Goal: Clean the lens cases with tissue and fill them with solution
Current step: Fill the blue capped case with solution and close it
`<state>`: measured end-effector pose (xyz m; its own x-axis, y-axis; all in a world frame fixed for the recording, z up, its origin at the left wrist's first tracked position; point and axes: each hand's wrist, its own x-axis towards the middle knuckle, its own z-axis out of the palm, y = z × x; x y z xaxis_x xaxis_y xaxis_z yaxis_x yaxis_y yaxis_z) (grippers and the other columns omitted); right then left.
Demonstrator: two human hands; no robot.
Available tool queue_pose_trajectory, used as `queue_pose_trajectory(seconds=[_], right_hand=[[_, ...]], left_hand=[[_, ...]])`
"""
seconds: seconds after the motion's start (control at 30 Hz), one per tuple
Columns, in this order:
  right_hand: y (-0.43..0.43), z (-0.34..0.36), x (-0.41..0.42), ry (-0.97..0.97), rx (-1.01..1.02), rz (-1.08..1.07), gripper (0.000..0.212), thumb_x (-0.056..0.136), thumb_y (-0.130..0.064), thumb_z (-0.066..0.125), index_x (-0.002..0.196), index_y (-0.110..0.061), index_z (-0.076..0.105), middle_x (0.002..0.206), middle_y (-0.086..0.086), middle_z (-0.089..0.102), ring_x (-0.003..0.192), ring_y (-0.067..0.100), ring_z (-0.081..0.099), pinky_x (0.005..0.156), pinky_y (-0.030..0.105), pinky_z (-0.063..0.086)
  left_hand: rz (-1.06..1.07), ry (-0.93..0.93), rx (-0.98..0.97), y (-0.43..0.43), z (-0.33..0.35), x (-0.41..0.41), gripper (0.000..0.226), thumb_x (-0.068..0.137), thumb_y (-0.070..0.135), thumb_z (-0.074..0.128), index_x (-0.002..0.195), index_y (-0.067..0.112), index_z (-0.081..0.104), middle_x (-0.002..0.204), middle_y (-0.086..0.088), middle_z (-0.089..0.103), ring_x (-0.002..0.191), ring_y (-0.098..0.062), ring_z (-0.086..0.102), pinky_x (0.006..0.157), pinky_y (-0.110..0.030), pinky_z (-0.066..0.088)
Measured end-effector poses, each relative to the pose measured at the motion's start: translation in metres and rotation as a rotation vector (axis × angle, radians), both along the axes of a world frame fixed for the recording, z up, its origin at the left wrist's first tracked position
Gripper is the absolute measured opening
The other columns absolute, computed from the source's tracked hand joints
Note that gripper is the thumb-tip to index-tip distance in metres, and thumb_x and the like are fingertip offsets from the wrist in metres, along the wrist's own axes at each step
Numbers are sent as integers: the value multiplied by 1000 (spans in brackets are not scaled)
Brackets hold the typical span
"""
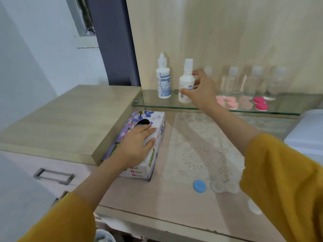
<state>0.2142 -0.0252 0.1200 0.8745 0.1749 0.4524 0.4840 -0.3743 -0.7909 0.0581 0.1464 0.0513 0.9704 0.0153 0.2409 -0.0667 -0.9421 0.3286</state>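
standing beside the person, i see mustard sleeves (286, 186) nearest me, both arms stretched over the counter (139, 194). a blue round cap (199, 186) lies near the front edge, by the end of a lace mat (197, 145). further in, the left hand (136, 147) lies flat on top of the tissue box (153, 165), fingers spread and slack, gripping nothing, just short of the box's dark slot. beyond that runs the glass shelf (157, 106). there the right hand (201, 89) is wrapped around a white solution bottle (186, 82) standing on the glass, thumb in front, fingers behind. a second bottle (164, 79) stands just left of it. the lens cases (244, 103), pale pink through hot pink, sit on the shelf right of the hand, with clear bottles (251, 82) against the wall behind them.
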Motion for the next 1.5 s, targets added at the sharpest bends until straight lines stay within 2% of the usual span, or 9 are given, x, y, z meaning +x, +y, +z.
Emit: queue_pose_trajectory(seconds=[0.2, 0.37, 0.63, 0.8, 0.9, 1.03, 1.17, 1.33, 1.5], right_hand=[[14, -9, 19, 16, -46, -8, 56, 70, -21, 77, 117, -12, 46, 90, 2, 58, 85, 22, 60, 78, 37, 48], [20, -10, 24, -12, -55, -15, 58, 70, -24, 78, 117, -12, 47, 89, -1, 57, 79, 15, 55, 68, 25, 40], [22, -9, 22, -7, -62, -29, 64, 71, -21, 78, 125, -12, 45, 102, 5, 62, 82, 13, 52, 68, 19, 35], [10, -7, 11, 22, -78, -77, 69, 71, -27, 79, 129, -13, 44, 109, 7, 60, 95, 20, 57, 84, 32, 46], [-9, -5, -7, 26, -64, -68, 59, 72, -28, 78, 122, -14, 50, 108, 5, 59, 91, 19, 57, 84, 35, 49], [-45, -9, -50, 27, -115, -22, 45, 73, -29, 77, 112, -15, 58, 100, -2, 60, 81, 12, 58, 73, 24, 48], [-90, -25, -96, 105, -252, 68, 27, 75, -27, 75, 98, -20, 62, 95, -5, 63, 76, 9, 59, 63, 6, 43], [-135, -61, -131, 193, -460, 85, 24, 74, -26, 76, 95, -18, 67, 99, -2, 67, 79, 11, 62, 76, 25, 50], [-154, -85, -149, 138, -680, 87, 40, 73, -36, 74, 109, -19, 66, 108, -3, 63, 92, 14, 55, 84, 29, 41]], left_hand=[[9, -24, -65, 2, -5, 2, 43, 95, 30, 43, 138, 23, 40, 149, 8, 30, 137, -6, 21, 99, -8, 6], [12, -27, -77, 2, -5, 2, 43, 96, 29, 42, 138, 24, 39, 149, 9, 30, 136, -6, 22, 98, -8, 8], [10, -10, -92, 2, -4, 0, 43, 96, 30, 42, 138, 24, 39, 149, 9, 30, 136, -6, 22, 98, -8, 9], [10, 0, -89, 2, -3, 0, 42, 96, 29, 44, 137, 22, 41, 148, 7, 32, 137, -7, 24, 101, -11, 10], [9, 17, -89, 1, 3, -1, 41, 95, 27, 46, 135, 19, 44, 147, 4, 34, 136, -9, 26, 102, -13, 13], [21, -50, -62, -7, 17, -4, 38, 92, 21, 52, 129, 12, 52, 141, -2, 43, 133, -14, 34, 98, -10, 16], [-50, -205, -93, -40, 25, -18, 26, 89, 16, 57, 113, 10, 64, 120, -3, 61, 114, -17, 51, 91, -11, 24], [-223, -11, -179, -82, 5, -34, 23, 87, 18, 61, 109, 16, 66, 110, 0, 62, 89, -8, 54, 81, -16, 39], [-282, 212, -102, -99, -28, -38, 38, 88, 17, 59, 126, 19, 56, 121, -2, 50, 111, -15, 47, 94, -16, 32]])
